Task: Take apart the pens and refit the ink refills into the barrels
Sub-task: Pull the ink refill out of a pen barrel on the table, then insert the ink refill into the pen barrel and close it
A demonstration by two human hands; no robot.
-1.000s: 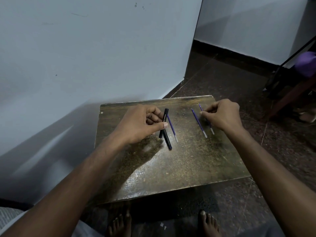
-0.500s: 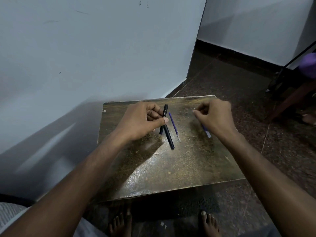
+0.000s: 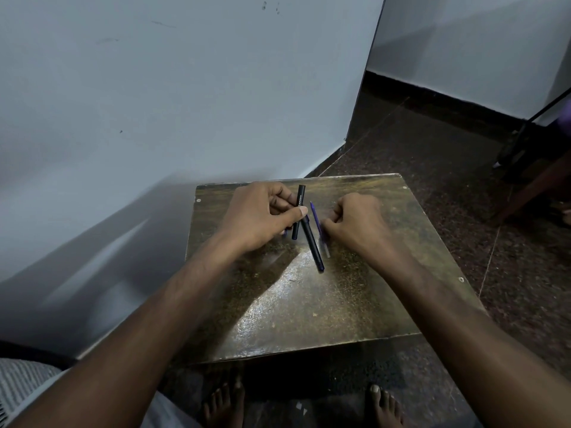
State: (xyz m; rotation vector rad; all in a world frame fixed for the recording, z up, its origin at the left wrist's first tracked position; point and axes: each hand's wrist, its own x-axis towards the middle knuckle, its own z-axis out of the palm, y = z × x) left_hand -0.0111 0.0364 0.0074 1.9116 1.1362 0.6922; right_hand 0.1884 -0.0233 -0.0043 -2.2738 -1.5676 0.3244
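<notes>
Worktop: we saw a worn, speckled worktop (image 3: 309,304) standing on a dark floor beside a pale wall.
Left hand: our left hand (image 3: 262,216) was curled, thumb pressed against a black barrel (image 3: 299,211), pinching it just above the surface.
Right hand: our right hand (image 3: 352,219) was curled knuckles-up, its fingertips closing on a purple ink refill (image 3: 315,216); how firmly, we could not tell.
Second barrel: a second black barrel (image 3: 312,242) lay slanted on the worktop between our hands, crossing under the held one.
Progress: we judged the pens already apart, since refill and barrels lay separate; refitting the refills remained. Other refills were hidden or blurred.
</notes>
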